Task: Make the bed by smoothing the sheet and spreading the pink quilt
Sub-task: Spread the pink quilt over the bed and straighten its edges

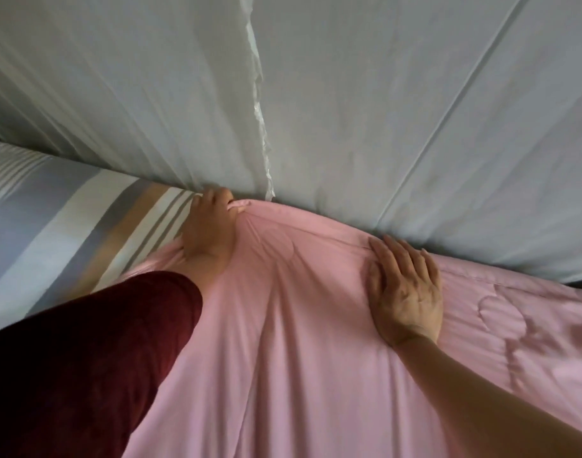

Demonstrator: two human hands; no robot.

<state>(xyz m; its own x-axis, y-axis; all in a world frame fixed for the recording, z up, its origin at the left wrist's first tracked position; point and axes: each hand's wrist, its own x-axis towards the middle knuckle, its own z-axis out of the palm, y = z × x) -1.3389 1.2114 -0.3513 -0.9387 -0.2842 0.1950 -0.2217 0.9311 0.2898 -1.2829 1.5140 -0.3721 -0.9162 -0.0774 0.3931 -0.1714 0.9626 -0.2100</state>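
On the far left lies the bed sheet striped in blue, white and tan (68, 219), bare where the cover has not reached it. Over it comes a dark red velvety sleeve (84, 358), and the left hand (210, 233) has its fingers curled round the bunched top edge of the soft pink quilted bedcover (299, 342), right where it meets the pale grey-green hanging cloth (382, 110) behind the bed. Folds fan out from that grip. The pink quilt covers the middle and right of the bed.

Further right, the right hand (405, 292) lies flat on the quilt near its upper hem, fingers straight and spread, pressing down and clasping nothing.

The quilt looks light, limp and a little slick. I would expect it to slide and wrinkle easily, so the hem or a corner seems the best place to hold it. I can read no label, brand or writing anywhere.
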